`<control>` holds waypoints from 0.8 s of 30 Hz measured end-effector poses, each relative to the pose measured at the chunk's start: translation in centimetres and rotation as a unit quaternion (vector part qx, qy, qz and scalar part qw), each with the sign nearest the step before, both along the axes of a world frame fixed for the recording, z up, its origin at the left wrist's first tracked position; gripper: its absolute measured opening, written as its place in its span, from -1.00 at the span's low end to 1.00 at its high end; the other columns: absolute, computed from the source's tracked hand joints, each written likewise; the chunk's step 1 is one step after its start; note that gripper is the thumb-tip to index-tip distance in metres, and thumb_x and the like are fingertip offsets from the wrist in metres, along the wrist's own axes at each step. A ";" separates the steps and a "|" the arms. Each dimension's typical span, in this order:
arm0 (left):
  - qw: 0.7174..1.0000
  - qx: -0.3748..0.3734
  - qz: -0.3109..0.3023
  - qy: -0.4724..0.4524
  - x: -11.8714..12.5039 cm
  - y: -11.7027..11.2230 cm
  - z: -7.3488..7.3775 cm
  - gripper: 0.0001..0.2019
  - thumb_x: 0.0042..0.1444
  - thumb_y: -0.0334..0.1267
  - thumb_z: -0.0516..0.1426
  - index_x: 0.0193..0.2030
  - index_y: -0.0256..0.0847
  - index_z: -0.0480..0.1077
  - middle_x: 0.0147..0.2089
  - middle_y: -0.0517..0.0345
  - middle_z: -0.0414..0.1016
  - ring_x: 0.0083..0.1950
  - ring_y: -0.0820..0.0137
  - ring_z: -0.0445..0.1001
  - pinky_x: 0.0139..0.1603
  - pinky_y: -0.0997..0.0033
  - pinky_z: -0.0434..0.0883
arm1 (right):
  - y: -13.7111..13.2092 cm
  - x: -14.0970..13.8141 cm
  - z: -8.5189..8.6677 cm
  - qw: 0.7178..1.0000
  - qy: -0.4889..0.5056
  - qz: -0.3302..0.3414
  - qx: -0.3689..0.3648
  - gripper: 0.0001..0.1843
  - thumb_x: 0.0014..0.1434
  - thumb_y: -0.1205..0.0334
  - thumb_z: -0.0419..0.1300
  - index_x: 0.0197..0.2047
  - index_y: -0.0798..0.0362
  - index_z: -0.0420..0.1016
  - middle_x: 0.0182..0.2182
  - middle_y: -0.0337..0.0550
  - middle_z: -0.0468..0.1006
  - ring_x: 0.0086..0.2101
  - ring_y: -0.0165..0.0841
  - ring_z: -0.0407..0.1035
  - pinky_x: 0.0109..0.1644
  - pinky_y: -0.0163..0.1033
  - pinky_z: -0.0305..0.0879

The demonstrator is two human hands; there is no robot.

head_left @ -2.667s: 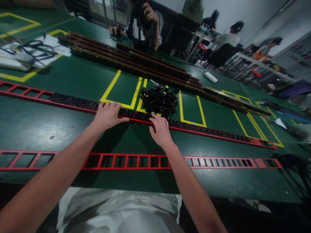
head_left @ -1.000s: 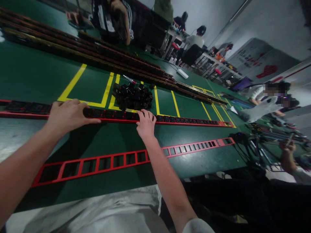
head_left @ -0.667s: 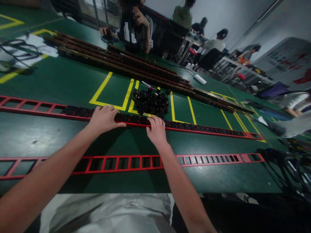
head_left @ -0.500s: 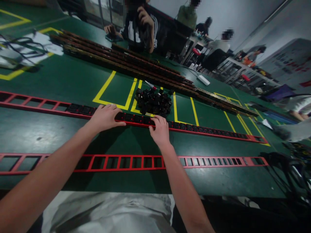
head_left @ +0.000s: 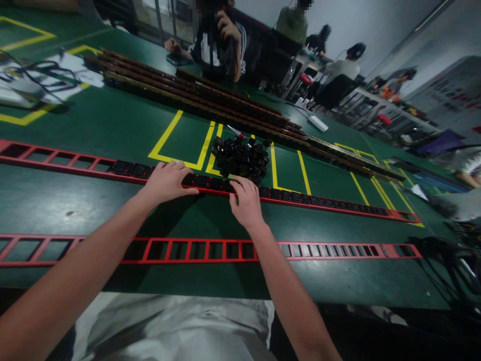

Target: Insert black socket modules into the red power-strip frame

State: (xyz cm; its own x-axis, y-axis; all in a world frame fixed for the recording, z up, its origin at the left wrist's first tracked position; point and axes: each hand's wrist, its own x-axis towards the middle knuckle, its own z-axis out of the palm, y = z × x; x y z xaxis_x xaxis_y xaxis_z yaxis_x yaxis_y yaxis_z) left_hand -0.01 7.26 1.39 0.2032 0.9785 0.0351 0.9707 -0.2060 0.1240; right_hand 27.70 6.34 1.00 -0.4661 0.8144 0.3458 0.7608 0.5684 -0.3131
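Note:
A long red strip [head_left: 319,204] with black sockets set in its slots runs across the green table [head_left: 112,125]. My left hand [head_left: 167,180] lies on this strip with fingers stretched flat over the sockets. My right hand [head_left: 246,203] rests on the same strip a little to the right, its fingers curled down and pressing on a socket. A heap of loose black sockets [head_left: 241,158] sits just behind the strip, beyond my right hand. Nearer to me lies a second red strip [head_left: 210,249] with bare slots.
Dark long strips [head_left: 210,103] are stacked along the far side. Yellow tape boxes [head_left: 184,138] mark the table. A white sheet with cables [head_left: 33,82] lies far left. A person [head_left: 221,42] sits opposite; others work at desks behind. A tripod [head_left: 447,255] stands at right.
The view swung right and back again. Both hands have stayed on the socket strip, with my right hand shifting only slightly along it.

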 end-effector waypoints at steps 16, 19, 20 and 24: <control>1.000 0.008 -0.002 -0.003 0.0 -0.1 0.0 -0.41 0.16 0.28 0.22 0.09 -0.19 0.53 0.12 -0.19 0.57 0.20 -0.07 0.47 0.13 0.02 0.29 | -0.1 -0.4 -0.3 0.999 -0.014 0.022 -0.039 -0.60 0.32 0.33 0.13 0.18 0.05 0.56 0.19 0.07 0.55 0.23 -0.07 0.35 0.39 0.15 0.16; 1.000 0.002 0.004 -0.001 0.0 -0.1 0.0 -0.41 0.16 0.28 0.22 0.10 -0.15 0.53 0.15 -0.17 0.57 0.22 -0.06 0.46 0.14 0.03 0.29 | -0.1 -0.4 -0.2 0.999 -0.015 0.027 -0.035 -0.60 0.33 0.33 0.12 0.18 0.07 0.57 0.19 0.08 0.55 0.23 -0.08 0.35 0.41 0.15 0.15; 1.000 -0.001 0.007 0.000 0.0 -0.1 0.0 -0.41 0.16 0.28 0.22 0.11 -0.13 0.53 0.16 -0.16 0.56 0.23 -0.06 0.45 0.15 0.03 0.28 | -0.2 -0.5 -0.1 0.999 -0.015 0.033 -0.033 -0.60 0.33 0.34 0.11 0.18 0.09 0.57 0.20 0.09 0.54 0.24 -0.08 0.35 0.43 0.14 0.14; 1.000 0.000 0.008 0.000 0.0 -0.1 -0.2 -0.41 0.15 0.30 0.22 0.12 -0.11 0.53 0.16 -0.14 0.56 0.24 -0.05 0.44 0.16 0.04 0.28 | -0.5 -0.7 0.1 0.996 -0.020 0.074 -0.032 -0.52 0.35 0.36 0.09 0.29 0.10 0.49 0.32 0.07 0.46 0.32 -0.14 0.28 0.50 0.13 0.03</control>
State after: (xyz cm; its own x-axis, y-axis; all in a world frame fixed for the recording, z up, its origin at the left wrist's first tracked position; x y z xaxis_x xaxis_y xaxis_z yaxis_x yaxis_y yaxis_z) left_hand -0.05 7.16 1.23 0.1874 0.9816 0.0360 0.9739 -0.1904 0.1235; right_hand 26.95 5.80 1.11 -0.5959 0.7551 0.2733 0.6823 0.6556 -0.3236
